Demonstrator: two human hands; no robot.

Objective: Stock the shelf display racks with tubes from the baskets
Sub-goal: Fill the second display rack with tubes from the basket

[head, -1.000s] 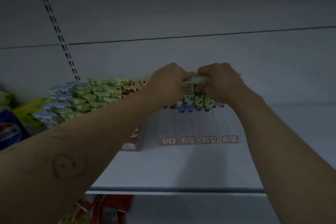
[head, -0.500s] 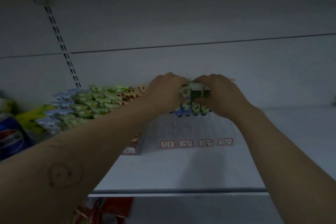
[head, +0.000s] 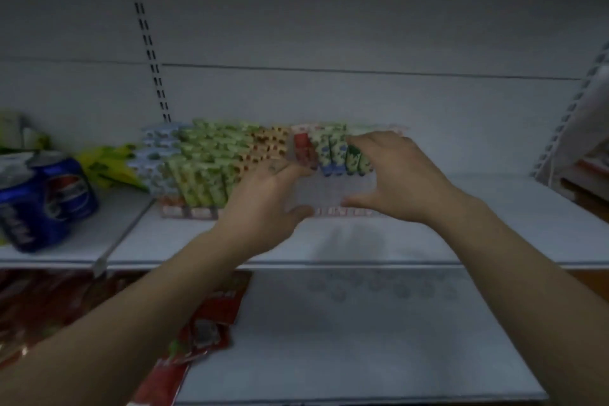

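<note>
A clear display rack (head: pixel 329 191) stands on the white shelf (head: pixel 494 224), with red price labels along its front. A few tubes (head: pixel 331 152), one red and the others green and blue, stand in its back row; the rows in front hold none. My left hand (head: pixel 263 198) is at the rack's left front, thumb along the label strip. My right hand (head: pixel 392 175) spans the right side, fingertips touching the green tubes, thumb low near the front. Neither hand holds a tube. The picture is blurred.
A second rack (head: pixel 211 161) packed with green, blue and orange tubes stands just left. Blue soda cans (head: pixel 49 198) and a yellow bag (head: pixel 105 161) lie further left. Red packets (head: pixel 211 316) sit on the lower shelf. A white bag (head: pixel 590 142) hangs at the right.
Both hands gripped tubes over the back row and set them down; now they have let go and drawn back toward the rack's front. The camera has tilted down.
</note>
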